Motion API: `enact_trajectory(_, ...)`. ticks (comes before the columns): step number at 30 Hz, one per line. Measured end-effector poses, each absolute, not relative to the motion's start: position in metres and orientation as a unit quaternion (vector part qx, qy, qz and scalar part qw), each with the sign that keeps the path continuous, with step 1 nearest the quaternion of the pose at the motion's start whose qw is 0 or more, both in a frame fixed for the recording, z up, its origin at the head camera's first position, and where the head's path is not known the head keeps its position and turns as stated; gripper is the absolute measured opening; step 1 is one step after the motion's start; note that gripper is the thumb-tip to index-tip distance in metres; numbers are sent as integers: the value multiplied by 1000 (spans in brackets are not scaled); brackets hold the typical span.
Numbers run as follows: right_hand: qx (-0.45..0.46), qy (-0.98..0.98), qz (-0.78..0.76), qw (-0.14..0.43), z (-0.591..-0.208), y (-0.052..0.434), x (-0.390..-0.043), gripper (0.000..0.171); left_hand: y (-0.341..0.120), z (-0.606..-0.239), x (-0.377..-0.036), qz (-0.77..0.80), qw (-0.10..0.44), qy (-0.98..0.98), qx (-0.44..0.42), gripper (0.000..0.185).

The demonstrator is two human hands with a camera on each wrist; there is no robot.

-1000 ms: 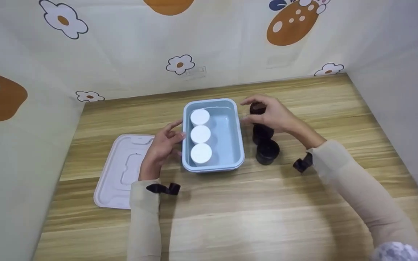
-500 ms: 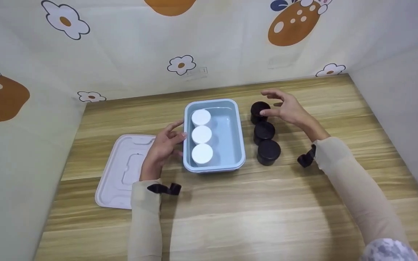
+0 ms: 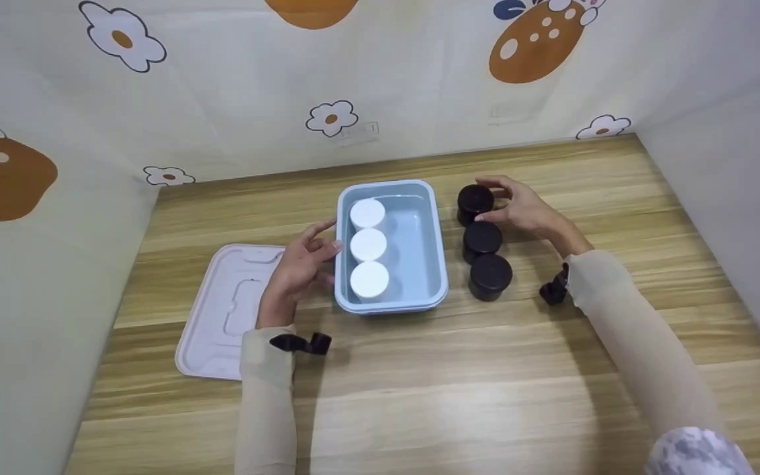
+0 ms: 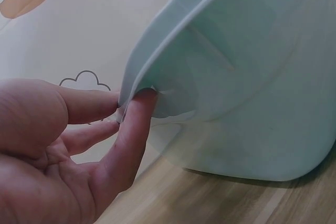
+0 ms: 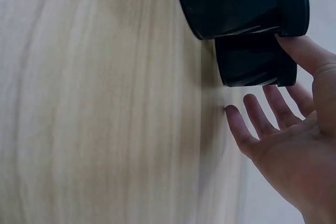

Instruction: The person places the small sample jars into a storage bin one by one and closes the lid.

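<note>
From my head, I see my right hand beside the far black jar on the table; thumb and a finger touch it, but I have no grip yet. My left hand rests on the blue tub. At my left wrist, straight fingers press its thin rim. At my right wrist, my fingers are spread open. The jar looks small, hard, light and smooth, so I think gripping its round sides is best.
</note>
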State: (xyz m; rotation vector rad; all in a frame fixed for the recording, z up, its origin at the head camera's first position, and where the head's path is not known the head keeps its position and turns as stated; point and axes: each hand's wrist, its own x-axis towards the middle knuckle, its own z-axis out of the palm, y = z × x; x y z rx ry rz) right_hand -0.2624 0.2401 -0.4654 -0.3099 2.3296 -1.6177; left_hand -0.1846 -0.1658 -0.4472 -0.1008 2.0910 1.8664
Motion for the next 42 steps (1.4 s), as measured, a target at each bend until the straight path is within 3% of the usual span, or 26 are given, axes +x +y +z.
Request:
enact_trajectory(21,-68,809,-571,118,-450,245,-257,71,-163,-445,-186,653,172,737,-24,58)
enact_trajectory(28,-90,829,-547,73,-432,240,-255,68,-164,-448,-185,670,169,722,-17,57)
enact_trajectory(42,-131,803,-579,61,-400,204,-246,66,-166,-448,-184,674,170,719,-13,58)
